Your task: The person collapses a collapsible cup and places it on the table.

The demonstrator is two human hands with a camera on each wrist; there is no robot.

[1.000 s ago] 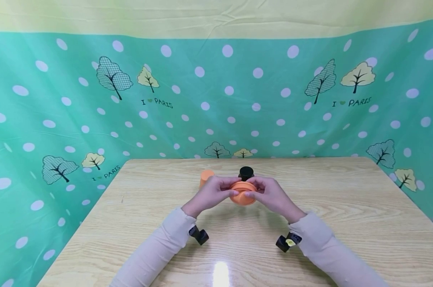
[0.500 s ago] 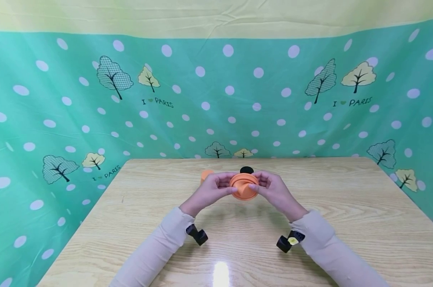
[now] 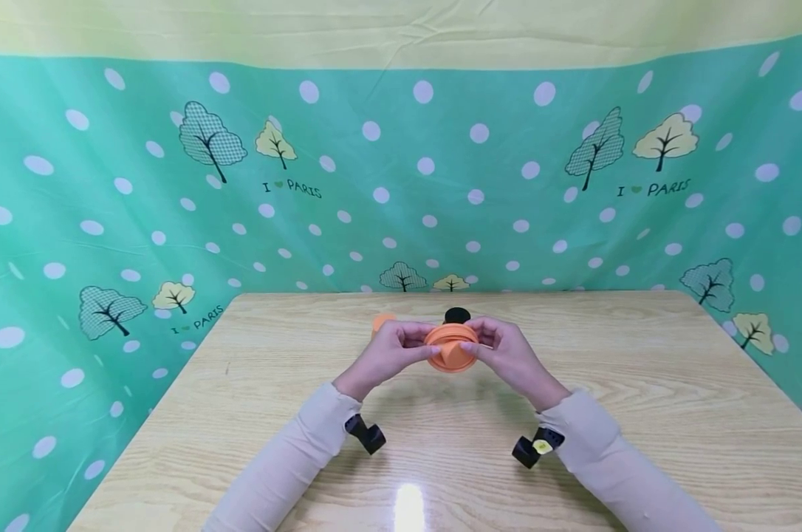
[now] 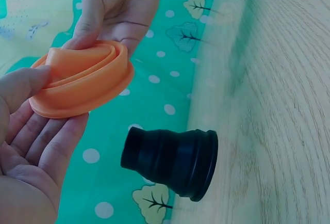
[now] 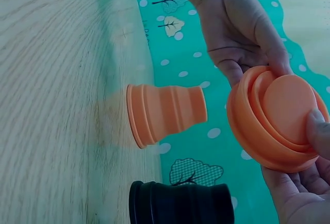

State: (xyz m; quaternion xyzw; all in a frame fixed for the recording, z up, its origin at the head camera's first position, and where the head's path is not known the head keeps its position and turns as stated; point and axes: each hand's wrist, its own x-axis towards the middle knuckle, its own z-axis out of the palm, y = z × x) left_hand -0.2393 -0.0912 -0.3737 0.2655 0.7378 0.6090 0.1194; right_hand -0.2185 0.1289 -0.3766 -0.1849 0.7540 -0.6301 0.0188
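Observation:
Above the table, an orange collapsible cup [image 3: 451,356] is held between both hands, partly folded into stacked rings, its base tilted toward the head camera. My left hand [image 3: 396,349] grips its left side, thumb on the folded rings and fingers beneath the rim. From the other side my right hand [image 3: 510,358] pinches it, with the thumb pressing near the round base [image 5: 290,102]. A black collapsible cup [image 4: 170,159] stands extended and upside down on the table beyond the hands. Left of it is another extended orange cup [image 5: 167,109], also upside down and partly hidden by my left hand in the head view.
The wood-grain table [image 3: 308,473] reaches back to a green dotted curtain [image 3: 348,162] with printed trees. Black wrist cameras [image 3: 373,439] hang under both sleeves. A bright light reflection [image 3: 409,510] lies on the table's near part.
The held cup has risen slightly and tipped its base toward the head camera, and looks flatter. My thumbs have moved apart, the right one shifting over the folded rings. The standing cups stay put.

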